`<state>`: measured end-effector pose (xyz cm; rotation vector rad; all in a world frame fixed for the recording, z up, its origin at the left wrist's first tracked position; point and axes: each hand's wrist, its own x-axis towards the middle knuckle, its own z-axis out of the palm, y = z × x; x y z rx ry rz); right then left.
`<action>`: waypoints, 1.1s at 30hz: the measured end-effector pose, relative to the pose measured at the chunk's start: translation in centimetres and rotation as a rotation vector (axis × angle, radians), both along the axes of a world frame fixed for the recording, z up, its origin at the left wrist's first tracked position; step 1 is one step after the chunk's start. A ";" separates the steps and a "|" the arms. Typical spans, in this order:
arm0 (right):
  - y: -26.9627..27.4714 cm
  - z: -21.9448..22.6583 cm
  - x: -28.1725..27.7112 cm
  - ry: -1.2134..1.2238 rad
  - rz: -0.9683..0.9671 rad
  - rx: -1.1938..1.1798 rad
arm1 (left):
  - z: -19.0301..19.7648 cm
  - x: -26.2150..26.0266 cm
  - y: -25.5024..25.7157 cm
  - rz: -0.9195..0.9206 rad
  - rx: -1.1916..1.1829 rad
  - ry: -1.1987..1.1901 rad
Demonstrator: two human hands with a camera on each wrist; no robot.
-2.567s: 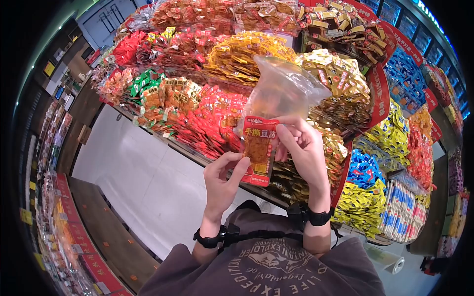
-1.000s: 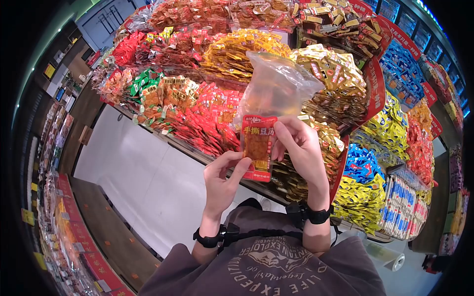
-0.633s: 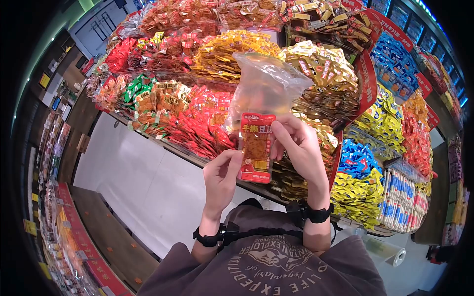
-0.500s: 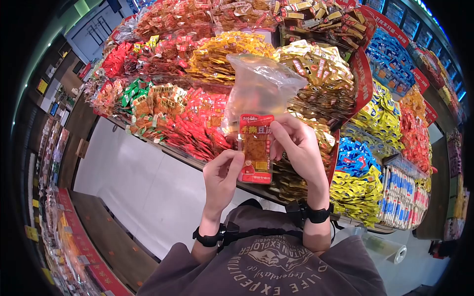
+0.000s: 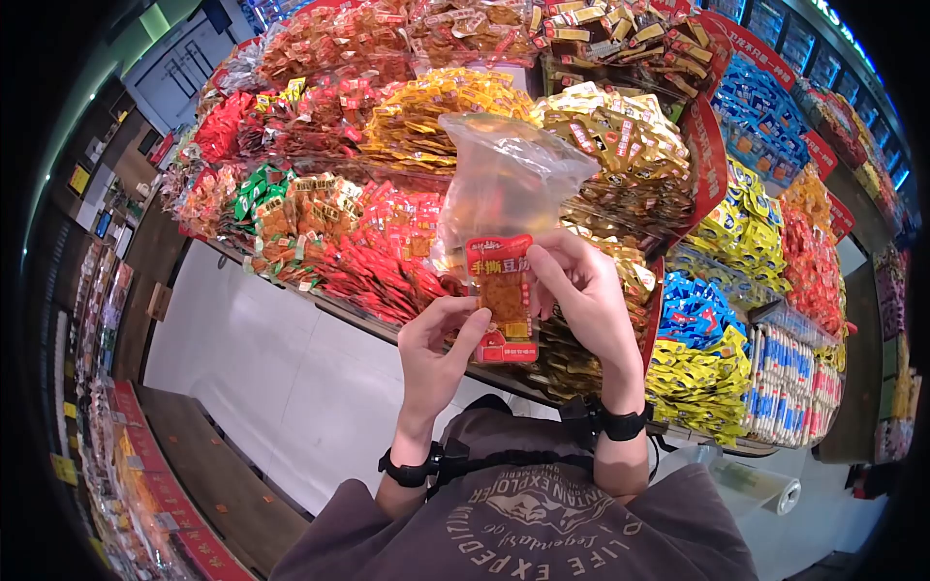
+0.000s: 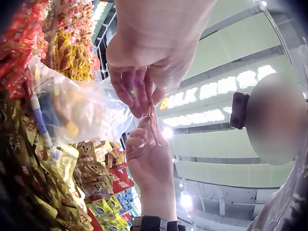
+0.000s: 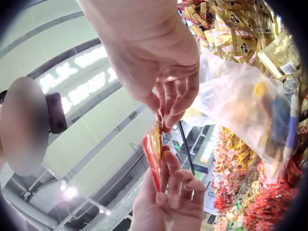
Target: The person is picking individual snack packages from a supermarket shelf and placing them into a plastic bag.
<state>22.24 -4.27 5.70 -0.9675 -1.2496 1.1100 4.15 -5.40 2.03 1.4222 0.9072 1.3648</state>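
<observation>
Your left hand and right hand pinch a red snack packet upright; your right also grips a clear plastic bag before heaped snack bins.

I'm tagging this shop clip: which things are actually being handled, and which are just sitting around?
In hand:
- red snack packet, pinched by left hand and right hand
- clear plastic bag, held up behind the packet by the right hand

Just lying about:
- heaps of red packets on the display
- yellow packets
- blue packets
- roll of plastic bags
</observation>
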 end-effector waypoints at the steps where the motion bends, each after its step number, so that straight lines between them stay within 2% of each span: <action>1: 0.0 -0.1 -0.1 0.014 0.009 0.001 | -0.1 -0.1 0.0 0.008 -0.017 -0.004; 12: 0.3 -0.5 -1.4 -0.013 0.097 -0.025 | -0.3 -1.5 -0.6 0.065 0.011 -0.021; 20: 0.7 -0.7 -2.1 -0.013 0.136 -0.031 | 0.2 -2.0 -1.0 0.061 -0.059 -0.051; 26: 1.0 -0.8 -2.2 0.007 0.112 -0.024 | -0.5 -2.3 -0.8 -0.002 0.008 0.039; 33: 0.8 -0.5 -1.5 0.008 0.108 -0.036 | -0.2 -1.6 -0.3 0.005 -0.045 0.017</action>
